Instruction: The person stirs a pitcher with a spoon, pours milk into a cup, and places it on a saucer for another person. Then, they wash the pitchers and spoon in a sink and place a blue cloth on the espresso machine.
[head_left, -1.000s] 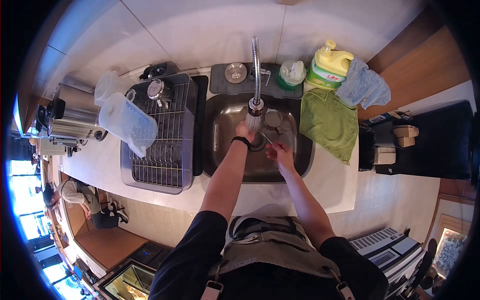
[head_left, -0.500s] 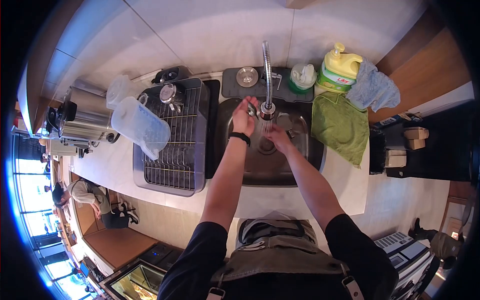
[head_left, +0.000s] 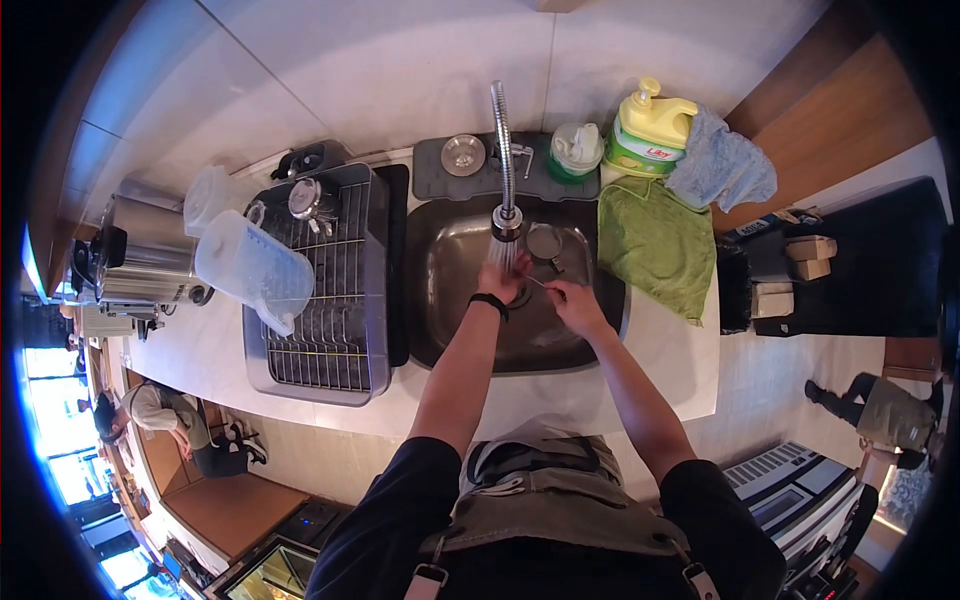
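Under the running faucet (head_left: pixel 507 222), my left hand (head_left: pixel 500 280) is closed around one end of a metal spoon, in the stream of water. My right hand (head_left: pixel 578 310) pinches the thin handle of this spoon (head_left: pixel 538 284) from the right. Both hands are over the steel sink (head_left: pixel 440 330). The spoon's bowl end is hidden by the left fingers. Beyond my right hand, a small round metal utensil with a short handle (head_left: pixel 544 241) lies in the sink, apart from both hands.
Left of the sink stands a dish rack (head_left: pixel 380 340) with a plastic measuring jug (head_left: pixel 255 265) and a metal pitcher (head_left: pixel 312 202). On the right are a green cloth (head_left: pixel 655 245), a yellow soap bottle (head_left: pixel 650 130) and a blue towel (head_left: pixel 722 165). Other people are in the background.
My left hand has come down and nearer to me, turning the spoon into the water. My right hand has drawn back out of the stream and now grips the handle. The view has shifted slightly.
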